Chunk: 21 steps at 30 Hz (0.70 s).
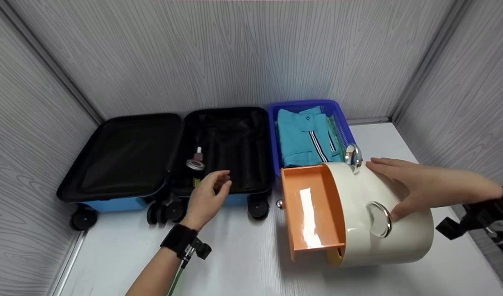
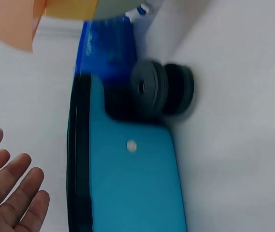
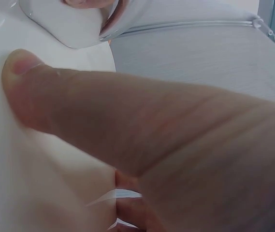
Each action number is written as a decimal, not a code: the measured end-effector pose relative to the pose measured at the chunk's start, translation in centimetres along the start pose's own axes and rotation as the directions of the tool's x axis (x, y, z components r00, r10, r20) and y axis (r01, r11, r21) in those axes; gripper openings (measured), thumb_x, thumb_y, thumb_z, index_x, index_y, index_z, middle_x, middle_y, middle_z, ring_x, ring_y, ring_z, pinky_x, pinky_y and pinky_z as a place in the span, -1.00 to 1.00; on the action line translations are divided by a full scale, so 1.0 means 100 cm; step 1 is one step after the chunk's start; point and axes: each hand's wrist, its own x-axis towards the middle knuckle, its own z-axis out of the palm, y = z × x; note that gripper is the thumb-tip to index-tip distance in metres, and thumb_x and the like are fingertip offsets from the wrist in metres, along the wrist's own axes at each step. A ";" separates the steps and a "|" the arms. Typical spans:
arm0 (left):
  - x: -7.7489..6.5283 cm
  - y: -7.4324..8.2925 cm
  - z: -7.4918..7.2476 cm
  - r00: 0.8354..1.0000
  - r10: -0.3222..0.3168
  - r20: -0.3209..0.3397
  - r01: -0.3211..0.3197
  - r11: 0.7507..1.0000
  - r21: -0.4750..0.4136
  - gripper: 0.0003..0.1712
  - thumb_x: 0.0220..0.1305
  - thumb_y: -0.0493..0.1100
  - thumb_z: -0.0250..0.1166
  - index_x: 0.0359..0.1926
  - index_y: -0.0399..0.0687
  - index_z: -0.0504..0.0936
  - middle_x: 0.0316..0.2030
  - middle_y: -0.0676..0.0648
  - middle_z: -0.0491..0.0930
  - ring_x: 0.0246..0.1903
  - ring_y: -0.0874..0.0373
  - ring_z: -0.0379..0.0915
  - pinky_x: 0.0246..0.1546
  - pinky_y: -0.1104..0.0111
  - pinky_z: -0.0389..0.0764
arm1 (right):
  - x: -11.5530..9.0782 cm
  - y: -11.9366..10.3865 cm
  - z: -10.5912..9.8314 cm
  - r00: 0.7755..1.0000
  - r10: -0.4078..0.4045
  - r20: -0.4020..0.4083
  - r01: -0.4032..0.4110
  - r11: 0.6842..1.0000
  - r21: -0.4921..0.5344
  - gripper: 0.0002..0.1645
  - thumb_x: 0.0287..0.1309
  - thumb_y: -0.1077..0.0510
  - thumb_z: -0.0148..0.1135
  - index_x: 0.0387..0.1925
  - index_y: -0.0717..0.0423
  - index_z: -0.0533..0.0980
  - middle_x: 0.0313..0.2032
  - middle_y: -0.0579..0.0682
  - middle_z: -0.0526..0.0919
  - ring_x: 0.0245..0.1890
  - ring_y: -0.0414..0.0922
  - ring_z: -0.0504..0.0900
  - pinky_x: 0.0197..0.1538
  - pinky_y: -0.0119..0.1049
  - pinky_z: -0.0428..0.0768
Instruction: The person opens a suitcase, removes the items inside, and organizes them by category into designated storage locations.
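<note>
My right hand (image 1: 428, 187) rests on a cream rounded storage box (image 1: 407, 242), with its fingers spread over the body. Close up in the right wrist view, the thumb (image 3: 26, 87) presses the glossy surface. An orange drawer (image 1: 294, 185) with a silver knob (image 1: 280, 204) stands pulled out to the left; nothing shows inside it. Loosely bent and holding nothing, my left hand (image 1: 206, 200) hovers by the front edge of the opened suitcase (image 1: 235, 148). Behind that hand, a small bottle with a white top (image 1: 198, 155) and a dark jar (image 1: 195, 165) lie in the suitcase.
A purple-blue basket (image 1: 342, 115) holding folded teal clothing (image 1: 294, 139) stands behind the box, against the suitcase's right side. The suitcase's other half (image 1: 124, 156) lies open at the left. Black wheels (image 1: 258, 206) stick out in front, and wood-grain panels enclose the white table.
</note>
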 end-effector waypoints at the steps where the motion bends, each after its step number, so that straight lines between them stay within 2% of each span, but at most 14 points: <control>1: 0.004 -0.004 -0.004 1.000 -0.015 -0.002 0.015 1.000 0.008 -0.60 0.52 0.01 0.23 0.27 0.03 0.60 0.03 0.07 0.64 -0.07 0.24 0.58 -0.03 0.24 0.60 | 0.000 0.000 0.000 1.000 0.003 -0.001 -0.003 1.000 -0.003 0.56 -0.29 -0.37 0.64 0.63 0.05 0.01 0.59 0.18 0.00 0.55 0.27 -0.05 0.43 0.35 0.08; 7: 0.027 -0.026 -0.026 0.995 -0.099 0.013 0.098 0.991 0.090 -0.53 0.52 -0.02 0.22 0.34 -0.04 0.54 0.12 -0.06 0.61 0.07 0.04 0.55 0.09 0.12 0.55 | 0.001 -0.001 0.000 0.999 0.032 0.007 -0.032 0.999 0.000 0.56 -0.28 -0.36 0.65 0.63 0.03 0.01 0.59 0.19 -0.01 0.54 0.31 -0.03 0.40 0.39 0.10; 11: 0.040 -0.041 -0.035 0.989 -0.140 0.052 0.128 0.974 0.185 -0.45 0.54 -0.04 0.17 0.43 -0.15 0.43 0.23 -0.20 0.54 0.20 -0.11 0.48 0.20 0.01 0.49 | -0.001 0.000 0.001 1.000 0.017 0.000 -0.017 1.000 0.012 0.54 -0.28 -0.35 0.65 0.63 0.01 0.02 0.59 0.17 -0.01 0.55 0.27 -0.04 0.42 0.36 0.09; 14: 0.049 -0.051 -0.038 0.982 -0.168 0.087 0.140 0.955 0.260 -0.40 0.55 -0.05 0.15 0.48 -0.18 0.37 0.30 -0.24 0.48 0.26 -0.15 0.43 0.26 -0.02 0.44 | -0.004 0.001 0.001 1.000 0.004 -0.006 -0.004 1.000 0.021 0.52 -0.28 -0.33 0.65 0.63 -0.01 0.03 0.59 0.16 -0.02 0.55 0.25 -0.05 0.43 0.32 0.09; 18: 0.060 -0.063 -0.039 0.967 -0.192 0.166 0.124 0.929 0.347 -0.38 0.57 -0.10 0.11 0.53 -0.20 0.28 0.37 -0.28 0.40 0.32 -0.18 0.37 0.30 -0.04 0.41 | -0.006 0.001 0.003 1.000 0.009 -0.004 -0.009 1.000 0.016 0.52 -0.28 -0.35 0.64 0.63 -0.01 0.03 0.59 0.16 0.00 0.55 0.27 -0.04 0.42 0.35 0.11; 21: 0.066 -0.069 -0.040 0.951 -0.190 0.246 0.075 0.908 0.412 -0.36 0.58 -0.17 0.07 0.56 -0.26 0.19 0.41 -0.35 0.34 0.37 -0.24 0.29 0.34 -0.06 0.34 | -0.008 0.000 0.005 1.000 0.025 -0.003 -0.024 1.000 0.015 0.53 -0.28 -0.38 0.63 0.63 -0.04 0.03 0.59 0.15 0.00 0.55 0.27 -0.03 0.41 0.37 0.11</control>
